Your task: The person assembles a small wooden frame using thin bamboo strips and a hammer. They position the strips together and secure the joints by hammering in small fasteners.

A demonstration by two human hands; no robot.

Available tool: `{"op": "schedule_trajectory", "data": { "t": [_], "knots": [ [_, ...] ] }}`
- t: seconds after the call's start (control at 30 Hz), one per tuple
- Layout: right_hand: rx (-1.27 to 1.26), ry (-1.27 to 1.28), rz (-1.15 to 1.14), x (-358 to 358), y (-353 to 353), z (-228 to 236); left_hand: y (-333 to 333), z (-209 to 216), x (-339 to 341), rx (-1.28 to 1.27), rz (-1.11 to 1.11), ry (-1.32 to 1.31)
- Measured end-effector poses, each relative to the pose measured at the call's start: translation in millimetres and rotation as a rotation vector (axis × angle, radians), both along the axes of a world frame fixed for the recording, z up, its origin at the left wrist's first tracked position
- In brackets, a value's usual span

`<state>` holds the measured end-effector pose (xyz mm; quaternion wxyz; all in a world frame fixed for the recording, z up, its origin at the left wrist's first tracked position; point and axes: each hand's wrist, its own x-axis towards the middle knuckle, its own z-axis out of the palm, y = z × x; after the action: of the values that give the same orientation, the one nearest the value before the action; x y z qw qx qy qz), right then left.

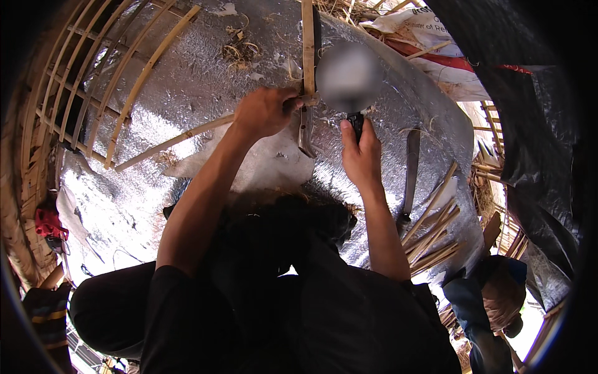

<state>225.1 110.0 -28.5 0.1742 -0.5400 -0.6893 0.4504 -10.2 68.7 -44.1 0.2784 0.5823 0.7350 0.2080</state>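
My left hand [265,112] is closed around a long thin bamboo strip [180,142], which slants down to the left. The strip's short end pokes out past my fingers and meets an upright bamboo slat [308,47]. Below that crossing, a narrow curved piece [305,140] rests on the silver foil sheet [386,149]. In my right hand [362,153] is a tool with a black handle [355,121], held upright. A round blur covers its head, so its kind does not show. The blur lies just right of the slat.
To the right lies a long dark-bladed machete [412,171], beside a bundle of bamboo strips [436,240]. A bamboo lattice [93,81] stands at the left. Black plastic sheeting [536,137] hangs at the right. Another person [492,299] is at the lower right.
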Motion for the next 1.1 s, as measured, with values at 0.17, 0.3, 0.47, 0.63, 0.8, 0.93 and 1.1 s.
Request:
{"op": "schedule_trajectory", "data": {
  "t": [0.17,0.3,0.47,0.63,0.8,0.93,1.1],
  "knots": [
    [0.053,-0.037,0.040,-2,0,3,4,-11,-4,-0.038,-0.019,-0.004],
    [0.174,-0.099,0.171,-9,0,10,4,-12,-7,-0.055,-0.037,0.011],
    [0.406,-0.128,0.210,-16,-11,-8,6,-15,-5,-0.028,-0.056,-0.013],
    [0.437,-0.058,0.231,-19,-12,-12,2,-24,-11,0.066,-0.058,-0.029],
    [0.358,-0.261,0.302,-28,-6,-29,3,-20,-10,-0.009,-0.052,-0.052],
    [0.343,0.086,0.048,-21,-21,-15,0,-19,-11,-0.012,-0.037,-0.041],
    [0.455,-0.133,0.251,-23,-9,-37,-2,-25,-10,0.056,-0.037,-0.067]
  ]
}}
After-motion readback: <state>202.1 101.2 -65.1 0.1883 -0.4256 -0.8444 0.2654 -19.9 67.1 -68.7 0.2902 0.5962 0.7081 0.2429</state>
